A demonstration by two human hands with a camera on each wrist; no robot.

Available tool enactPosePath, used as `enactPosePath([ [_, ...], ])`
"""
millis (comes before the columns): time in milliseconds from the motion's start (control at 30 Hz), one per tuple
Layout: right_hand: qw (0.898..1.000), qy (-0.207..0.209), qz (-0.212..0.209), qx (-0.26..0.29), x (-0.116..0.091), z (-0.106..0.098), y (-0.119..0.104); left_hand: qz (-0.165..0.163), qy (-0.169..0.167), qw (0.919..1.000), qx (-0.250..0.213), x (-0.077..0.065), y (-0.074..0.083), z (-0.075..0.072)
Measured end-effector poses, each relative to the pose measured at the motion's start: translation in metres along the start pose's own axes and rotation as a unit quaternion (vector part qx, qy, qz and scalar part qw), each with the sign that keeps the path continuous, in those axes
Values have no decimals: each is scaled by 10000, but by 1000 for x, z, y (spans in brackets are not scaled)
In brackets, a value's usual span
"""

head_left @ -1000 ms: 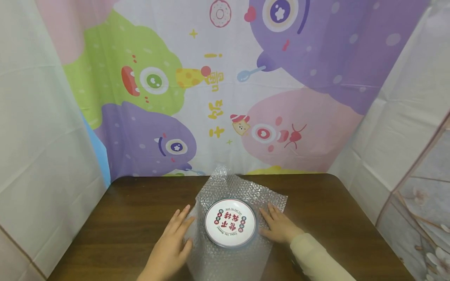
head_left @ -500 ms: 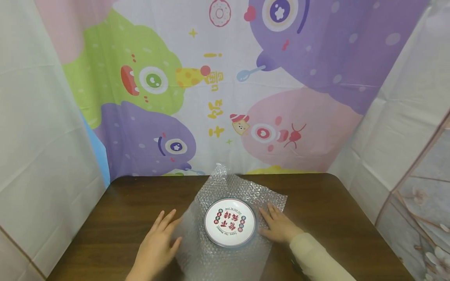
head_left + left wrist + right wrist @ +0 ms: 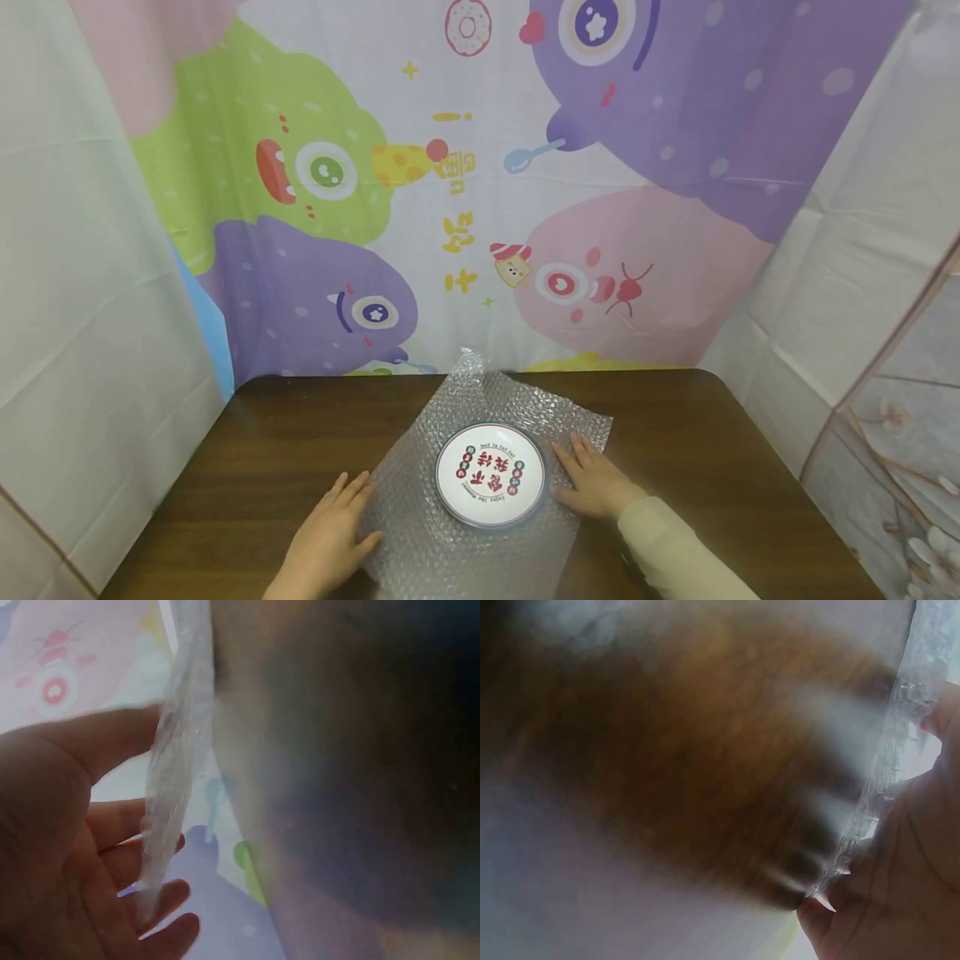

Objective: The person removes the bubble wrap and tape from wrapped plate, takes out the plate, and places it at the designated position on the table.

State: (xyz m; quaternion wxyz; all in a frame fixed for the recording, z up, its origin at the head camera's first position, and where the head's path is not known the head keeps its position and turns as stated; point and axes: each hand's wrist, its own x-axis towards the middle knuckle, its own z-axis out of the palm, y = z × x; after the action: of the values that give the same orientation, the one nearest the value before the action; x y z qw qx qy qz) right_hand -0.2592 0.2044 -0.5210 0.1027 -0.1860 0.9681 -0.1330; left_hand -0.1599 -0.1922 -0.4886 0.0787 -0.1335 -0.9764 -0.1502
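Note:
A round white dish with red characters and a dark rim lies on a sheet of bubble wrap. To the left of the dish, my left hand is at the wrap's left edge, its fingers extended. In the left wrist view the wrap's edge crosses in front of the fingers, near the thumb tip. My right hand rests on the wrap just right of the dish, fingers spread. The right wrist view shows wrap along that hand's fingers; part of them is hidden.
A dark brown wooden table carries everything. Behind it hangs a cartoon-printed curtain; the wrap's far corner reaches up against it. Pale cloth walls stand at both sides.
My left hand has moved left and toward me, away from the dish. The wrap's left part has spread out leftward with it. The right hand and the dish have stayed in place.

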Motion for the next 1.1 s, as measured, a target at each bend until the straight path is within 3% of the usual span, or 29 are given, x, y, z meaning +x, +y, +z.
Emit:
enactPosePath([
  [233,10000,1,12,-24,0,1,1,-268,-756,9961,-366,-2,-5,13],
  [600,10000,-21,85,48,1,2,1,-489,-1207,9887,-747,0,-4,20],
  [800,10000,20,20,7,2,3,2,-488,-1270,9886,-645,2,-3,20],
  [1100,10000,9,34,27,2,3,2,-156,-975,9945,-360,9,9,20],
])
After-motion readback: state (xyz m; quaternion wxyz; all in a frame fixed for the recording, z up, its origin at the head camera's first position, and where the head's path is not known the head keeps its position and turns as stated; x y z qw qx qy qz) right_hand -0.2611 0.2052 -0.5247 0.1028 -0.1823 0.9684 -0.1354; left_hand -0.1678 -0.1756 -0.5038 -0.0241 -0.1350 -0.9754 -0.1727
